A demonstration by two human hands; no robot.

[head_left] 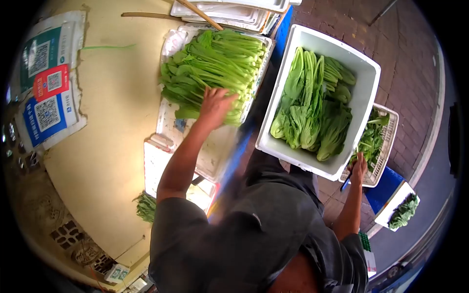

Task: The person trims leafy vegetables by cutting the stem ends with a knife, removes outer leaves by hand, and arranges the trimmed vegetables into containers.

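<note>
My left hand [214,106] reaches over a broad pile of long-stemmed leafy greens [220,63] in a shallow white foam tray [168,115]. Its fingers are spread on the lower part of the pile, slightly blurred, and grip nothing I can see. On the other side, my right hand [359,168] is closed around a slim blue-and-dark object [346,181], whose kind I cannot make out. That hand is at the near edge of a basket [389,151] with loose green leaves [372,140]. Between my hands stands a deep white foam box [362,61] holding bunches of greens [308,105].
Stacked white trays [234,12] and a wooden stick [202,15] are at the far end. QR-code signs [49,115] hang on the cream wall [112,97] at left. A small white tray [391,215] with greens [404,212] is at lower right, near the brick pavement [415,107].
</note>
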